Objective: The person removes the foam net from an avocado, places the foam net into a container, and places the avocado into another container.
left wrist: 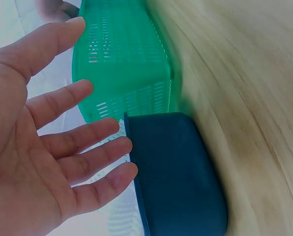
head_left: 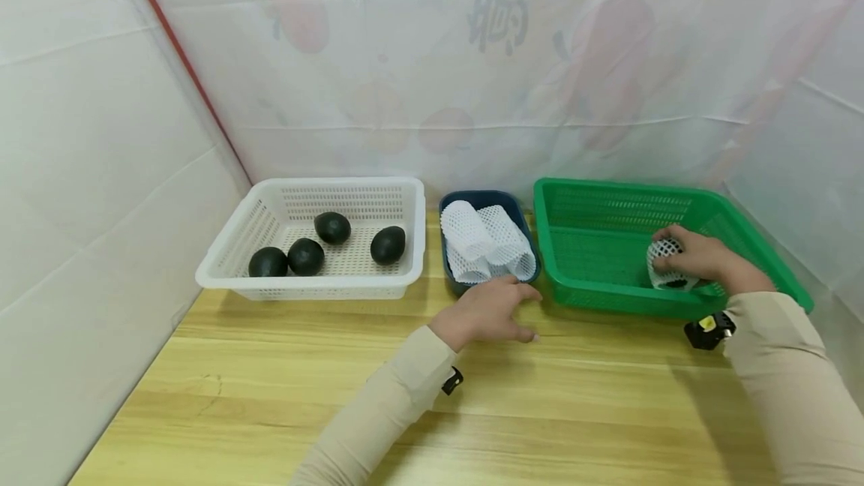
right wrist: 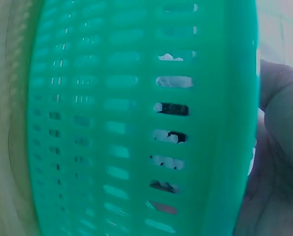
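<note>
In the head view my right hand [head_left: 695, 255] reaches into the green basket [head_left: 607, 297] and grips an avocado in a white foam net [head_left: 664, 250], low near the basket's right side. Dark patches of the fruit show through the mesh. The basket wall hides most of this grip in the right wrist view, where part of the hand [right wrist: 284, 147] shows at the right edge. My left hand [head_left: 487, 310] hovers by the front of a dark blue bin [left wrist: 176, 172], fingers spread and holding nothing. White foam nets [head_left: 466, 235] lie in that bin.
A white basket [head_left: 310, 292] with several dark avocados [head_left: 388, 246] stands at the left. All the containers sit along the back of a wooden table [head_left: 324, 381]. White sheeting [head_left: 391, 58] hangs behind and on both sides.
</note>
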